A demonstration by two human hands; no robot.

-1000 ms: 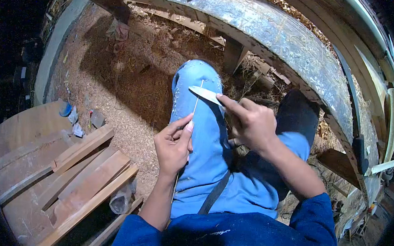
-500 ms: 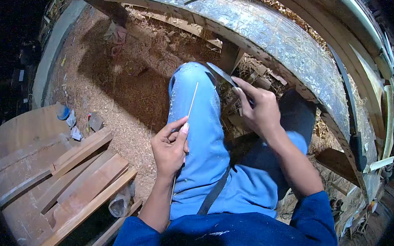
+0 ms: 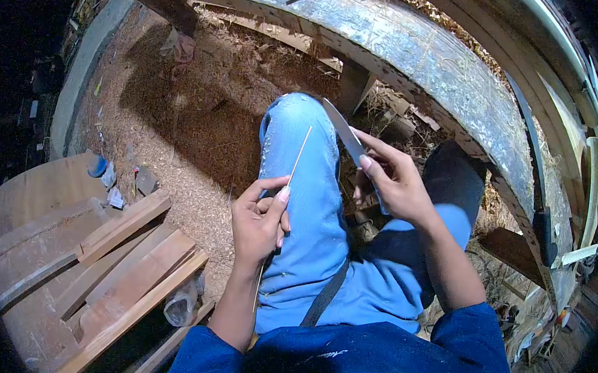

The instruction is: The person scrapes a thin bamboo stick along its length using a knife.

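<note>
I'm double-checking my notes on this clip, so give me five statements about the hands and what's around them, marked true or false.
1. The left hand pinches a thin stick. True.
2. The right hand is empty. False: it holds a knife.
3. Planks lie at the lower left of the view. True.
4. The knife touches the thin stick. False: they are apart.
5. The sleeves are red. False: they are blue.
</note>
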